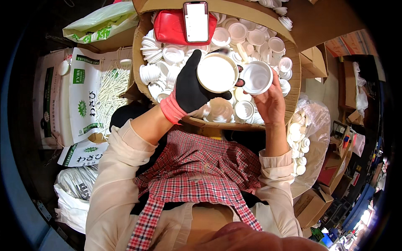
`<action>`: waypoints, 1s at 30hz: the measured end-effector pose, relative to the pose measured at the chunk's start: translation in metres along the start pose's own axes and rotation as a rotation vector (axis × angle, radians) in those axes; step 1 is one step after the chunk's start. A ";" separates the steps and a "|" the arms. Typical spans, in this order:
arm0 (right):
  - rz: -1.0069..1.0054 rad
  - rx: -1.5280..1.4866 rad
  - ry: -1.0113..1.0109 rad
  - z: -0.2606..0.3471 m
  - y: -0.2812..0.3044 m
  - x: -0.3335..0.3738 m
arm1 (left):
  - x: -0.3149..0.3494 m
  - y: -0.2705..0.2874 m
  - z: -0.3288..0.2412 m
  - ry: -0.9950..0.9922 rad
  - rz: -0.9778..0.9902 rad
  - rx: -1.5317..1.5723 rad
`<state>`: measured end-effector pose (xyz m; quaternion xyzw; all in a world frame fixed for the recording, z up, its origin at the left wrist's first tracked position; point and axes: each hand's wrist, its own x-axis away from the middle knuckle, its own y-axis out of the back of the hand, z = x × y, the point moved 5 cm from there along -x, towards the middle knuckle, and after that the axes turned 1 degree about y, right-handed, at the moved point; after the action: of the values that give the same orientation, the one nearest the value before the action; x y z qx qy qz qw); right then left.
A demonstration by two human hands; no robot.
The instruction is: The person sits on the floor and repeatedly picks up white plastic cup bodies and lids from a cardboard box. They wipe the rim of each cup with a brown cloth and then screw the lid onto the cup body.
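My left hand (190, 85), in a black glove with a pink cuff, grips a round white lid with a cream rim (217, 72). Its thumb points up along the near side, and the fingers pass beneath. Bare, my right hand (271, 100) holds a smaller white plastic cap (256, 78) with a recessed middle. Dark-nailed fingertips of that hand show between the two pieces, close to the lid's rim. Both hands are above a large cardboard box (296, 90) filled with loose and stacked white plastic caps (173, 54).
On the caps at the back lie a red pouch (169, 27) and a phone (196, 23) with a lit screen. Left stands a printed carton of thin white sticks (112, 94). A clear plastic bag (316, 138) of small white pieces sits at right, near cardboard boxes (312, 207).
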<state>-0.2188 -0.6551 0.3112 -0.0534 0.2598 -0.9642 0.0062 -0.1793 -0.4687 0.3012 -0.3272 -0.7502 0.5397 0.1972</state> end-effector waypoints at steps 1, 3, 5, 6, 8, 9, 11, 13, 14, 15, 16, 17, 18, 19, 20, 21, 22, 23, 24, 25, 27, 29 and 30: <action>0.002 0.011 0.007 0.001 -0.002 0.000 | 0.002 0.001 -0.005 -0.085 -0.030 -0.293; -0.002 0.038 0.024 0.004 -0.005 0.002 | 0.005 -0.001 -0.011 -0.250 -0.085 -0.873; -0.018 0.025 0.039 0.003 0.000 0.003 | 0.005 0.009 -0.010 -0.247 -0.186 -0.917; -0.024 0.019 0.047 0.002 0.002 0.003 | 0.006 0.008 -0.014 -0.312 -0.192 -1.098; -0.003 -0.015 0.055 0.003 0.000 0.003 | 0.009 -0.005 -0.025 -0.517 -0.176 -1.617; 0.005 -0.033 0.060 0.003 0.000 0.003 | 0.009 -0.011 -0.025 -0.579 -0.150 -1.778; 0.020 0.007 0.063 0.002 0.002 0.003 | 0.010 -0.018 -0.026 -0.653 -0.134 -1.919; 0.042 0.033 0.051 0.002 0.001 0.002 | 0.009 -0.016 -0.024 -0.606 -0.119 -1.900; 0.057 0.038 0.039 0.002 0.000 0.001 | 0.008 -0.011 -0.021 -0.559 -0.103 -1.900; 0.070 0.042 0.027 0.002 -0.001 0.001 | 0.007 -0.004 -0.017 -0.462 -0.106 -1.742; 0.054 0.009 0.018 0.000 0.002 0.001 | 0.006 0.003 -0.014 -0.376 -0.121 -1.580; 0.039 -0.023 0.006 -0.002 0.006 0.001 | 0.005 0.010 -0.007 -0.246 -0.152 -1.258; 0.024 -0.056 -0.006 -0.004 0.008 0.000 | 0.006 0.014 -0.003 -0.174 -0.148 -1.061; 0.009 -0.033 0.003 -0.004 0.008 0.000 | 0.007 0.016 0.001 -0.108 -0.159 -0.864; -0.011 -0.009 0.015 -0.003 0.009 0.001 | 0.006 0.013 0.002 -0.090 -0.136 -0.792; -0.030 0.015 0.028 -0.001 0.009 0.003 | 0.005 0.010 0.002 -0.073 -0.112 -0.721; -0.039 0.030 0.036 0.000 0.009 0.004 | 0.004 0.006 0.001 -0.056 -0.089 -0.650; -0.045 0.043 0.043 0.001 0.009 0.004 | 0.005 0.005 0.000 -0.053 -0.081 -0.616; -0.051 0.056 0.050 0.001 0.009 0.004 | 0.005 0.004 0.000 -0.055 -0.081 -0.599; -0.052 0.046 0.049 0.001 0.009 0.004 | 0.005 0.005 -0.001 -0.059 -0.081 -0.587; -0.057 0.029 0.046 0.000 0.010 0.004 | 0.006 0.007 -0.003 -0.075 -0.089 -0.606; -0.074 0.001 0.039 0.002 0.005 0.004 | 0.006 0.010 -0.004 -0.110 -0.101 -0.673; -0.082 -0.014 0.036 0.003 0.004 0.004 | 0.006 0.010 -0.005 -0.133 -0.109 -0.729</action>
<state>-0.2223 -0.6602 0.3121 -0.0469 0.2641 -0.9626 -0.0385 -0.1775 -0.4585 0.2931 -0.2997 -0.9206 0.2458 0.0473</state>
